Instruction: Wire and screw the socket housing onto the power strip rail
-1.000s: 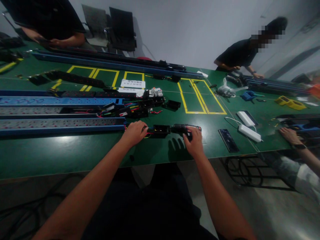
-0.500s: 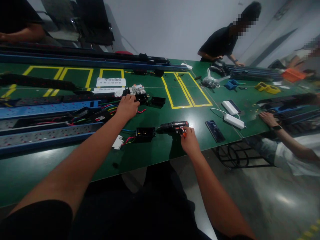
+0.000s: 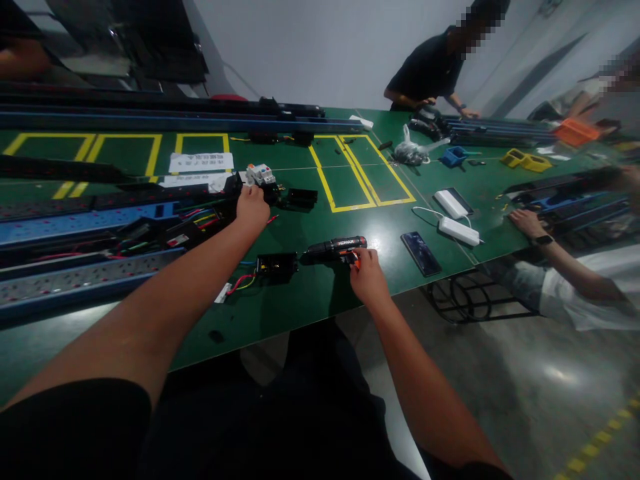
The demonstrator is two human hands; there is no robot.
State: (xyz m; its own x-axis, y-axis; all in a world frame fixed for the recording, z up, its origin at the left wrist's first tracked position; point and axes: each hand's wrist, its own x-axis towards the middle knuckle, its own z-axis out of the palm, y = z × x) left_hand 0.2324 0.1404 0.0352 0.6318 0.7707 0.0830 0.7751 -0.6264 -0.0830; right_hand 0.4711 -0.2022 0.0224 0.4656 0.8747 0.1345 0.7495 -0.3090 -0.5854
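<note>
Your left hand [image 3: 253,207], its grasp hidden, could snag the wires [image 3: 201,217] beside it, and a twist of your right hand [image 3: 369,275], gripping the drill [image 3: 330,249] near the front edge of the table [image 3: 310,308], could knock the black box [image 3: 287,274] just off its tip, brass-coloured pieces [image 3: 277,266] inside, while the contents of the yellow bins [image 3: 538,167] are unclear.

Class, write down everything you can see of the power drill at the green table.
The power drill has a mostly black, plastic-looking body with orange accents and pale lettering. Its barrel looks roughly level, nose toward the black box beside it. The right hand holds it by the handle, hiding much of that part. Whether the drill rests on the table is unclear.
</note>
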